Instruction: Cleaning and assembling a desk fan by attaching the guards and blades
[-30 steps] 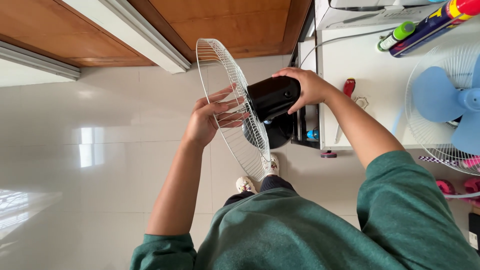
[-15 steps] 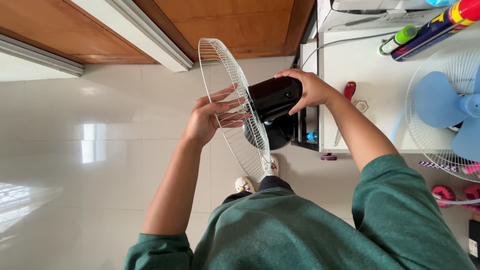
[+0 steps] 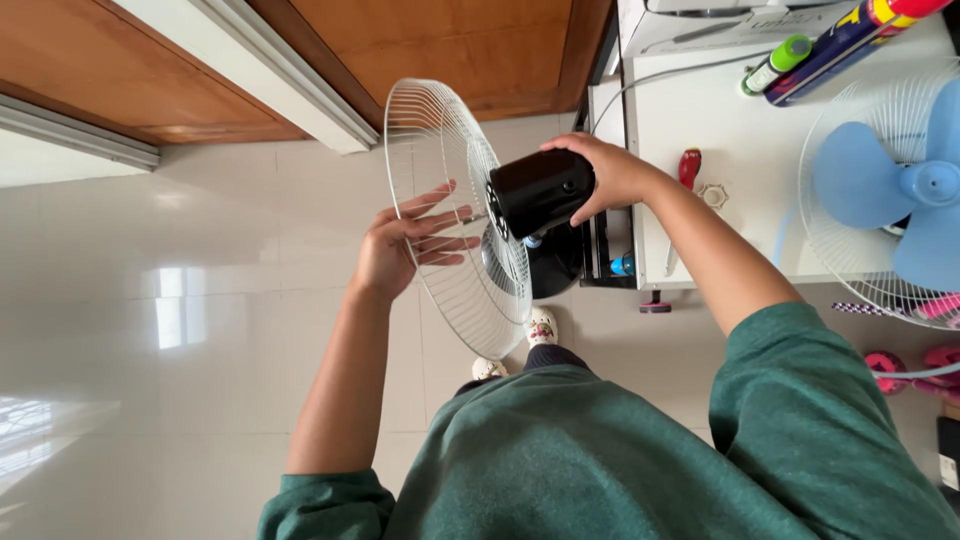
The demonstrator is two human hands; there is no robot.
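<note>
The right hand was wrapped over the black motor housing, held in the air above the white floor. The left hand lay open, fingers spread flat against the white wire guard fixed to the motor's front, between both hands. The motor looked heavy and solid, the best grip; the thin wires would likely bend under pressure. A blue fan sat on the white table at right

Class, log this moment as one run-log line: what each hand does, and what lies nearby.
left hand: flat on wire grille | right hand: grips black motor | nearby: white table, blue fan
</note>
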